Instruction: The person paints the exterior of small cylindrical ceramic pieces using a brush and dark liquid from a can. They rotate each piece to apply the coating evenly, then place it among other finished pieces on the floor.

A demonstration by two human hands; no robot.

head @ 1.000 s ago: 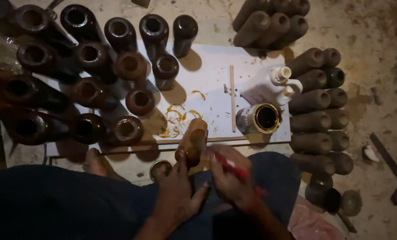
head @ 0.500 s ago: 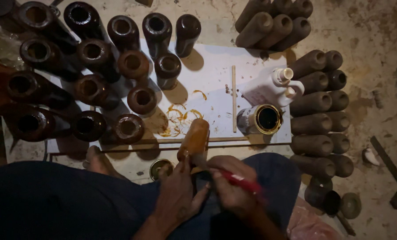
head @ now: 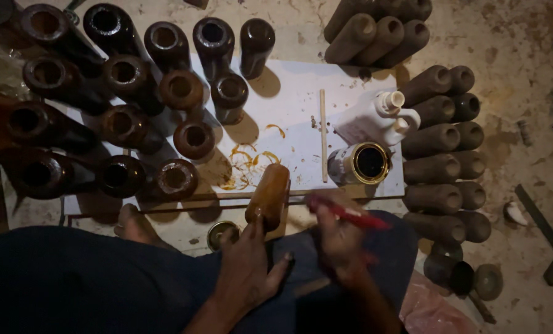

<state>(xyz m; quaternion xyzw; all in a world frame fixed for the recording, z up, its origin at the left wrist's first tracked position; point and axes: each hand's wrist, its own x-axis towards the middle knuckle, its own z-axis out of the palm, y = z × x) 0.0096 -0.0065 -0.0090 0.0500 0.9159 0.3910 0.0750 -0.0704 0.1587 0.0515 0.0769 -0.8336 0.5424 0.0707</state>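
Head view: left hand (head: 247,267) grips an amber cylinder (head: 268,196) by its base, over the board's (head: 289,105) edge; right hand (head: 338,238) holds a red brush (head: 347,212); cylinder seems stiff, perhaps slippery when wet

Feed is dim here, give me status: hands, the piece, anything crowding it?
Left hand holds brown cylinder upright. Right hand grips red brush beside it. Open tin close right; finished pieces standing left.

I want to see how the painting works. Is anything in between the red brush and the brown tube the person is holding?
Nothing visible stands between them. The left hand holds the brown tube by its near end, and the right hand holds the red brush just beside it, with only open space between.
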